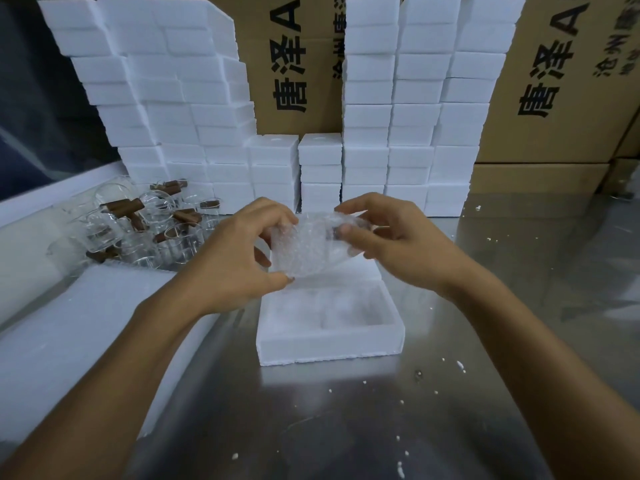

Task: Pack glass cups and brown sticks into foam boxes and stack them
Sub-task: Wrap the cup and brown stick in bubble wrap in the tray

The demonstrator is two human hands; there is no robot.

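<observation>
Bubble-wrapped bundle (311,244), probably a cup though the contents are blurred, held at centre between both hands: left hand (239,251) curled round its 9 o'clock side, right hand (391,240) pinching the 3 o'clock end, just above the open foam box (329,336), which looks empty. Loose glass cups (145,233) and brown sticks (121,206) heaped on the desk (346,410) at 10 o'clock remain to pack. Stacked foam boxes (391,133) from 11 to 1 o'clock suggest many done.

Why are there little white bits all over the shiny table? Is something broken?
Small white crumbs lie scattered on the metal table, likely flaked off foam. The open foam box has a rough lower edge. The left foam stack leans unevenly.
</observation>
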